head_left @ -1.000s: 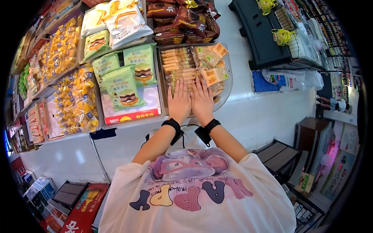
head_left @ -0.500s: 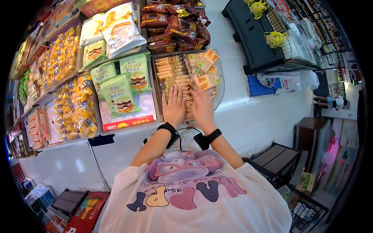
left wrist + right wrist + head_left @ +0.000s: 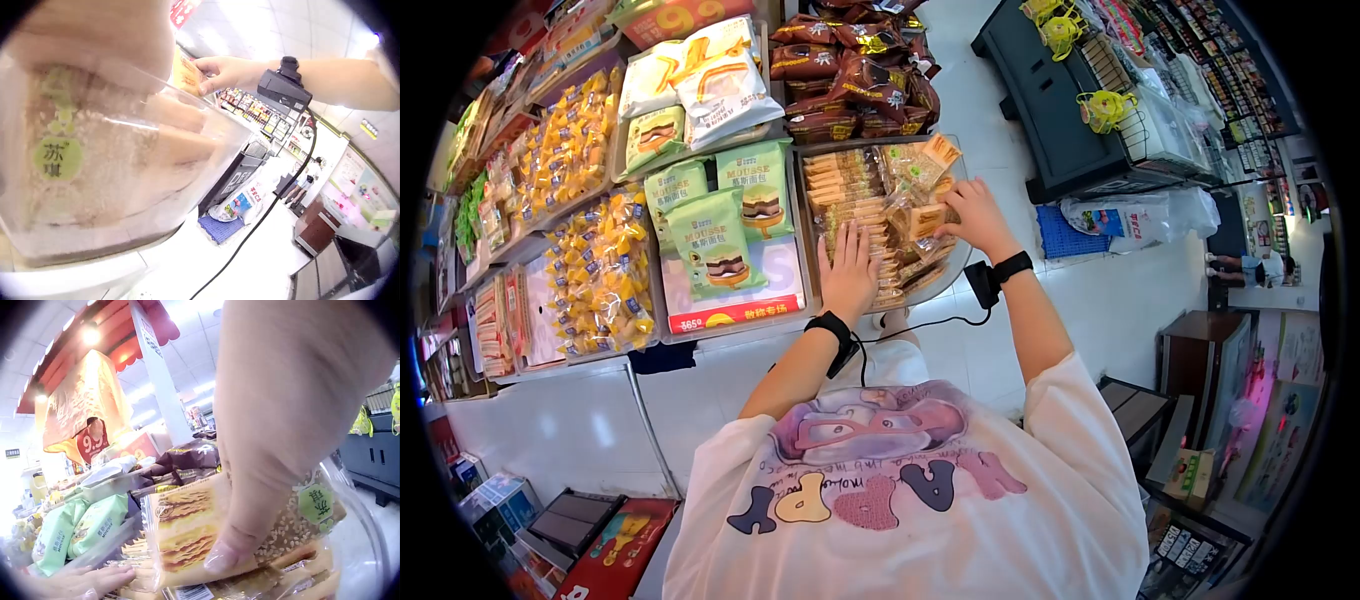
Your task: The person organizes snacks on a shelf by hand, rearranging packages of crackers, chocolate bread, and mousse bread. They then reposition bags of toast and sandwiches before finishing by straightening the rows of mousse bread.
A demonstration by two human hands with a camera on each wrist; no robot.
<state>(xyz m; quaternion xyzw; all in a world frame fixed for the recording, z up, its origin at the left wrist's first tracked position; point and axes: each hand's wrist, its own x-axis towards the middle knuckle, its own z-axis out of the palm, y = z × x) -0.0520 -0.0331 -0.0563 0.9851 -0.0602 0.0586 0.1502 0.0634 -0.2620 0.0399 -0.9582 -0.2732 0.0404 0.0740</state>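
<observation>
In the head view a clear-walled bin [image 3: 957, 262] holds rows of wrapped pastries [image 3: 845, 180], with loose packets lying over their right side. My left hand [image 3: 848, 275] rests flat on the front rows, fingers straight. At the bin's right side my right hand [image 3: 982, 218] pinches a wrapped pastry packet [image 3: 927, 221]. The right wrist view shows the thumb of my right hand [image 3: 281, 425] across that packet [image 3: 187, 531], which has a green label; my left fingers [image 3: 106, 578] lie low at the left. The left wrist view has the bin's clear wall close up.
Green mousse bread packs [image 3: 710, 245] sit left of the bin, with yellow-wrapped snacks [image 3: 600, 275] beyond them. Dark brown packets [image 3: 865, 85] are piled behind. A dark cabinet [image 3: 1060, 110] stands at the upper right, near a blue mat [image 3: 1068, 232] and a plastic bag.
My right hand has moved away from beside my left hand to the bin's right side and taken hold of a loose packet. My left hand has stayed on the pastry rows.
</observation>
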